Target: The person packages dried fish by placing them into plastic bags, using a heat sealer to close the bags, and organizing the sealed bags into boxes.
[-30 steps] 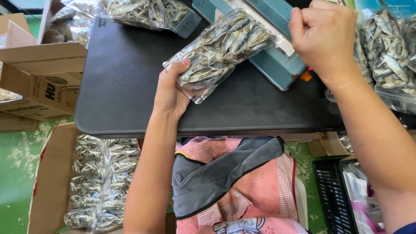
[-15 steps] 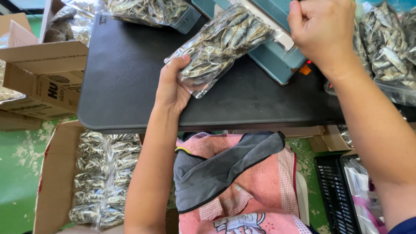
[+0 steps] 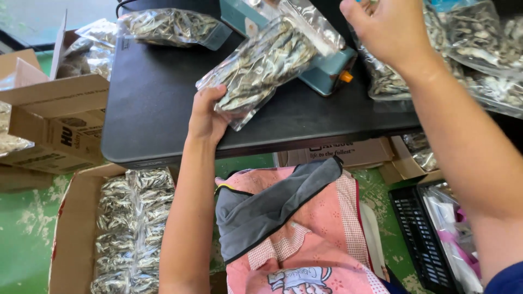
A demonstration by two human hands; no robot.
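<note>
At the lower left, a cardboard box (image 3: 71, 228) of packed bags runs off the bottom edge. Left of centre, the left hand (image 3: 207, 114) grips the bag of dried fish (image 3: 261, 68), fingers curled around its lower end; the bag's top lies across the teal sealer (image 3: 321, 76), itself partly hidden. Bare black table (image 3: 152, 109) lies open leftward. At the upper right, the right hand (image 3: 392, 30) is cut off; its fingers cannot be made out.

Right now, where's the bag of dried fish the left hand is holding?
Head view, centre top: the bag of dried fish lies tilted on the black table, its lower end in the left hand and its open top end on the teal sealer.
</note>
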